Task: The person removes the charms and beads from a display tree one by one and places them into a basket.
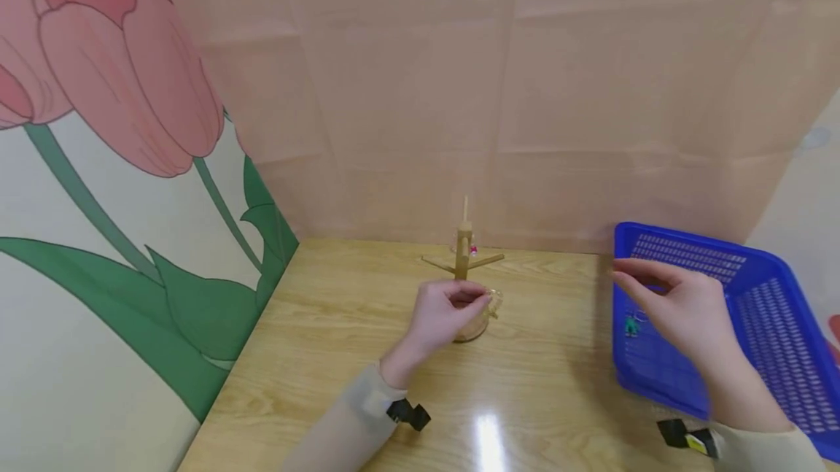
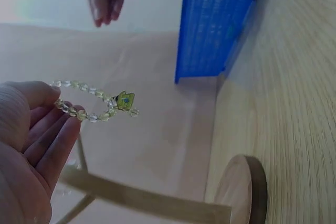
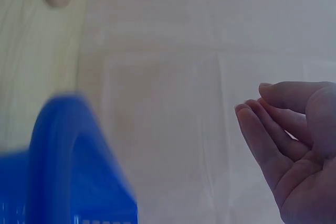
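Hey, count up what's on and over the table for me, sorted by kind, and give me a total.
Wooden stand: 1
Blue basket: 1
Bead bracelets: 2 that I can make out, one pinched in the left hand (bracelet), one with a pink charm on the stand
Small green item in the basket: 1
Total: 5

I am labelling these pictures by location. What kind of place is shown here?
Probably a staged indoor tabletop corner, not a lived-in room: a wooden table closed in by a plain pink backdrop and a tulip-printed panel, with a small wooden stand and a blue basket.
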